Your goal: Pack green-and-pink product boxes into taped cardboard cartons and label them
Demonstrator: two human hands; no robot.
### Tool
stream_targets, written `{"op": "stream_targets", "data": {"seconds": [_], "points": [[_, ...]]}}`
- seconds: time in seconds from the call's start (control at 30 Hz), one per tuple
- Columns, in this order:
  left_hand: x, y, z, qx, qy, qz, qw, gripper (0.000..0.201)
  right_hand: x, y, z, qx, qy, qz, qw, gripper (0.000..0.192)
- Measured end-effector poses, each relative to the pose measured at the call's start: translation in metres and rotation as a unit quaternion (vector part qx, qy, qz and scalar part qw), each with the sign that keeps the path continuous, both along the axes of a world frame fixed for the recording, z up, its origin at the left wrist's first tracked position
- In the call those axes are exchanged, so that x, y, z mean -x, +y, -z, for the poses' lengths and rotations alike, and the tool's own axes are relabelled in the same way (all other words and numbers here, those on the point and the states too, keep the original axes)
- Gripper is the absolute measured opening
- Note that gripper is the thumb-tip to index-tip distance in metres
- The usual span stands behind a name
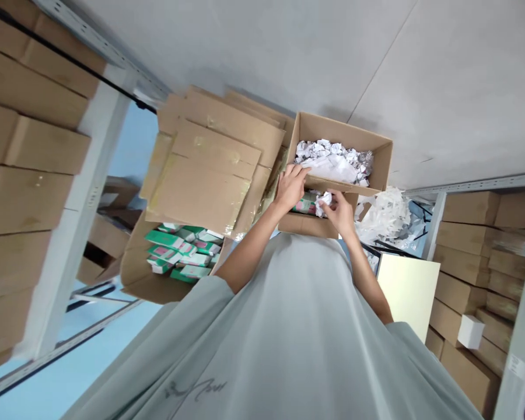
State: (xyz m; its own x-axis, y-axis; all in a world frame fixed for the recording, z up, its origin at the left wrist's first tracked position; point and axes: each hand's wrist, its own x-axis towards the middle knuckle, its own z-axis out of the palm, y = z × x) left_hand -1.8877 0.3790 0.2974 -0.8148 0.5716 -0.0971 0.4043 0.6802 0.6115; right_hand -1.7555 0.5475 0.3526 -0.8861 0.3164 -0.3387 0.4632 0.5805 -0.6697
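A person's left hand (291, 185) rested open on the cardboard box (378, 153) rim while the right hand (340, 211) pinched crumpled paper (323, 202) just inside it, seemingly mid-packing, needing careful tucking beside green packets (305, 205).

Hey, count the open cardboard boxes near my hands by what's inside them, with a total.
Box of crumpled white paper: 1
Box by the left hand and right hand, which pinches a paper wad: 1
Box of green and pink packs: 1
Total: 3
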Motion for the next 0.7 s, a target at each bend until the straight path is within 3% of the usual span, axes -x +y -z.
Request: {"op": "stream_targets", "data": {"seconds": [0.1,0.2,0.27,0.37,0.5,0.6,0.7], "points": [[0.003,-0.004,-0.004,-0.003,-0.005,0.021,1.000,0.065,0.010,-0.019,0.011,-0.035,-0.089,-0.057,0.994,0.048],[0.003,-0.015,-0.013,-0.042,0.005,0.045,0.998,0.069,0.005,-0.020,0.008,-0.087,-0.130,-0.084,0.984,0.039],[0.000,-0.031,-0.021,-0.073,0.023,0.036,0.996,0.069,-0.010,-0.010,0.002,-0.118,-0.101,-0.060,0.986,0.035],[-0.013,-0.066,-0.026,-0.097,0.032,-0.027,0.994,0.065,-0.041,0.017,-0.004,-0.171,-0.032,0.039,0.984,0.039],[-0.043,-0.110,-0.010,-0.093,-0.037,-0.153,0.983,0.060,-0.072,0.045,0.006,-0.215,-0.033,0.169,0.961,0.047],[-0.065,-0.124,0.008,-0.074,-0.139,-0.218,0.963,0.047,-0.081,0.047,0.019,-0.147,-0.081,0.186,0.968,0.031],[-0.077,-0.127,0.017,-0.048,-0.177,-0.225,0.957,0.029,-0.083,0.037,0.027,-0.122,-0.112,0.183,0.969,0.023]]}}
